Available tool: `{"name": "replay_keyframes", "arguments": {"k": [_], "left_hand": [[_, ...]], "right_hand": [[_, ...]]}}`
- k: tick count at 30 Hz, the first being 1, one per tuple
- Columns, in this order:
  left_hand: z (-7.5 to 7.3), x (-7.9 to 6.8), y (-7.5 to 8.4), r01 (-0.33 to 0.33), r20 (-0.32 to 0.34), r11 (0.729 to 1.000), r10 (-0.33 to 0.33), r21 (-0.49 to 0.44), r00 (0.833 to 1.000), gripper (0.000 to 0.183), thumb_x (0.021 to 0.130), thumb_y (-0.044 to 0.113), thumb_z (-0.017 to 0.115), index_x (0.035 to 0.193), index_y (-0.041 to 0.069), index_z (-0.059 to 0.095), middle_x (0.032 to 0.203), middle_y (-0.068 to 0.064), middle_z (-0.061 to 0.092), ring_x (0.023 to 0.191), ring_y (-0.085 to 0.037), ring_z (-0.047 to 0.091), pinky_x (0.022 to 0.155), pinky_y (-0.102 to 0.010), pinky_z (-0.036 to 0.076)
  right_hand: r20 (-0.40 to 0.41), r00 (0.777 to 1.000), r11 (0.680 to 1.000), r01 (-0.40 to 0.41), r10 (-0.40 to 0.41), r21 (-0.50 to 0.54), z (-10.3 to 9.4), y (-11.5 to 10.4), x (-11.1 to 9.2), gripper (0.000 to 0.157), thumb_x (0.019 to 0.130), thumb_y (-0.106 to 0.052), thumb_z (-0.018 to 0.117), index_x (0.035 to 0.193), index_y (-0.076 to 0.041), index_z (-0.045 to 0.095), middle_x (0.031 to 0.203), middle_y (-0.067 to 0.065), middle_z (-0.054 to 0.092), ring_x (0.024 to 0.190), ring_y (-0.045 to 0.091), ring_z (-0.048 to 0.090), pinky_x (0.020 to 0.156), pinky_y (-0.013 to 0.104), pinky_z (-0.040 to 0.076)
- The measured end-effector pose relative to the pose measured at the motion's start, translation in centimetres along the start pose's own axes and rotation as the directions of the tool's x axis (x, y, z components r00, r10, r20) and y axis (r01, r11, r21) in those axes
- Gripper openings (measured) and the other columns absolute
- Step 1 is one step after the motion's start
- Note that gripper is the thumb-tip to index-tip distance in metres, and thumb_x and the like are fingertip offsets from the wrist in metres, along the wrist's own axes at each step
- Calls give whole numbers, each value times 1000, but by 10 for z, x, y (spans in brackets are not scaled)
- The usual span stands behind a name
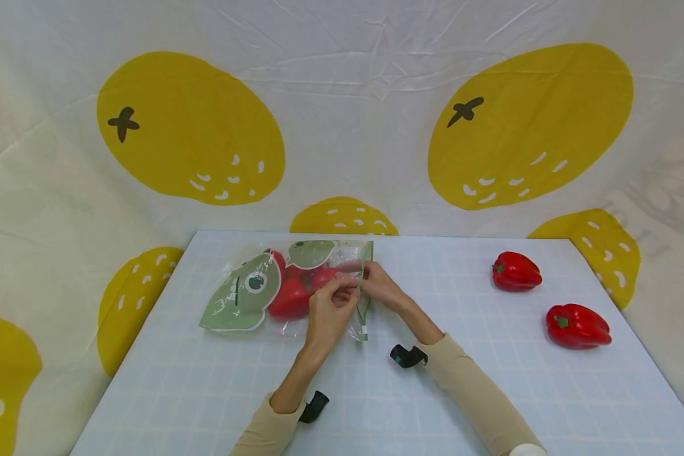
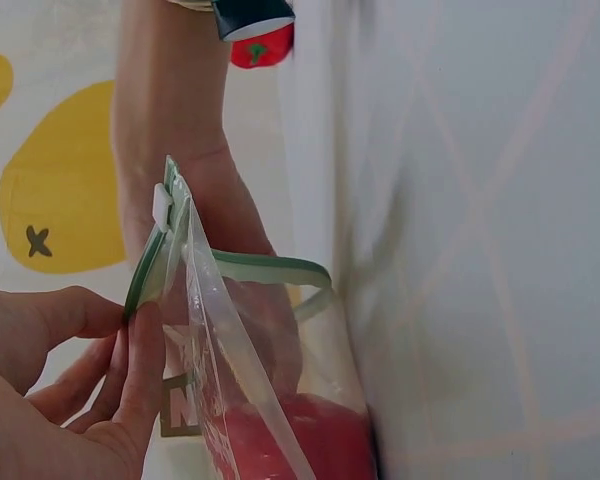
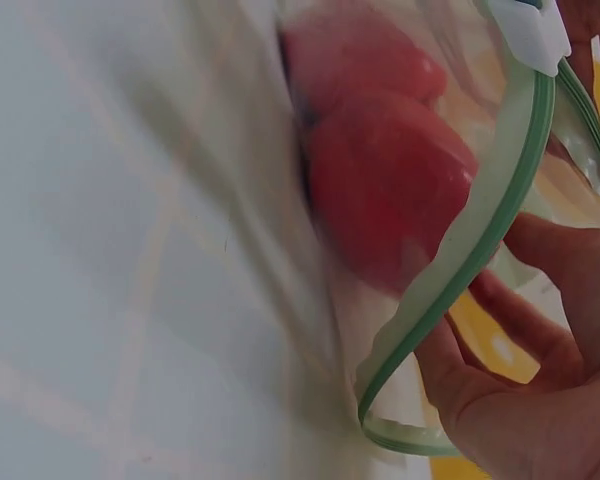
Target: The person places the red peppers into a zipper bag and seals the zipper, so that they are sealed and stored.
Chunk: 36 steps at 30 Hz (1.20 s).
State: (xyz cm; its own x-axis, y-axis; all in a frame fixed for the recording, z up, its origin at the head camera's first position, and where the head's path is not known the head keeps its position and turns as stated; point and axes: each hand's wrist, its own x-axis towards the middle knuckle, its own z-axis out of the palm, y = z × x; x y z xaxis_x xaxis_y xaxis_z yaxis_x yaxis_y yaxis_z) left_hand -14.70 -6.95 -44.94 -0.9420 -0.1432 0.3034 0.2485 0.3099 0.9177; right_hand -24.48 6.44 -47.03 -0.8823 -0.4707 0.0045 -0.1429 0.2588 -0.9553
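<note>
Head view: a clear plastic zip bag (image 1: 265, 297), printed with a green cartoon face, lies on the pale blue checked counter (image 1: 296, 380), mostly left of both hands. Glossy red bell peppers (image 1: 291, 300) show through its film; two loose red bell peppers (image 1: 516, 272) lie well apart, at right. The left hand (image 1: 330, 311) and right hand (image 1: 382, 286) meet at its mouth.

Left wrist view: the left grip is closed, pinching the green zip strip (image 2: 148, 268) below a white slider. A framed label (image 2: 178, 405) shows one partial letter, unreadable.

Right wrist view: the right grip's bent fingers touch the rim; tips hidden, I cannot tell whether they pinch it.
</note>
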Motion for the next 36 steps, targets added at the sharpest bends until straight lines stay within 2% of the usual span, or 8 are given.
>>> {"name": "replay_keyframes", "arguments": {"k": [6,13,20,26,32,36], "left_hand": [[0,0,0,-9,-2,1000,9,-10,1000,16,90,0,74,105,2,78,93,-9,75,80,-22,71,76,-25,61],[-2,0,-1,-16,5,1000,16,-1,1000,17,90,2,75,107,4,78,94,-9,75,81,-22,71,77,-28,62],[-3,0,-1,-4,22,1000,4,17,1000,18,90,2,76,108,4,78,98,-9,76,83,-22,72,78,-28,61],[-3,1,-1,-7,19,1000,7,30,1000,18,90,3,76,108,4,78,99,-8,76,83,-22,72,78,-31,62],[-3,1,-1,16,15,999,-17,36,1000,18,89,4,77,108,4,78,96,-8,76,83,-21,72,80,-32,62],[-3,1,0,15,8,1000,-15,28,1000,17,89,3,76,106,3,78,93,-8,75,82,-21,72,79,-32,62]], "right_hand": [[21,1000,999,21,-22,26,4,1,6,38,96,-11,64,133,2,66,132,17,67,122,30,60,108,45,48],[40,999,999,15,-16,32,4,-1,8,39,97,-16,66,132,0,67,131,14,67,122,29,59,108,44,48],[51,998,999,28,-27,-25,-3,-2,2,39,97,-9,61,134,2,63,134,17,65,125,31,59,109,45,48],[35,998,995,59,-56,-75,-12,-1,-5,35,97,-3,57,131,6,63,129,22,66,112,34,65,100,44,54],[-5,989,976,147,-150,-160,-23,0,-10,24,98,-5,63,119,6,67,118,21,70,110,34,67,100,46,54],[-53,986,971,148,-161,-188,-31,1,-13,20,98,-7,67,114,3,68,112,16,71,107,31,68,98,43,56]]}}
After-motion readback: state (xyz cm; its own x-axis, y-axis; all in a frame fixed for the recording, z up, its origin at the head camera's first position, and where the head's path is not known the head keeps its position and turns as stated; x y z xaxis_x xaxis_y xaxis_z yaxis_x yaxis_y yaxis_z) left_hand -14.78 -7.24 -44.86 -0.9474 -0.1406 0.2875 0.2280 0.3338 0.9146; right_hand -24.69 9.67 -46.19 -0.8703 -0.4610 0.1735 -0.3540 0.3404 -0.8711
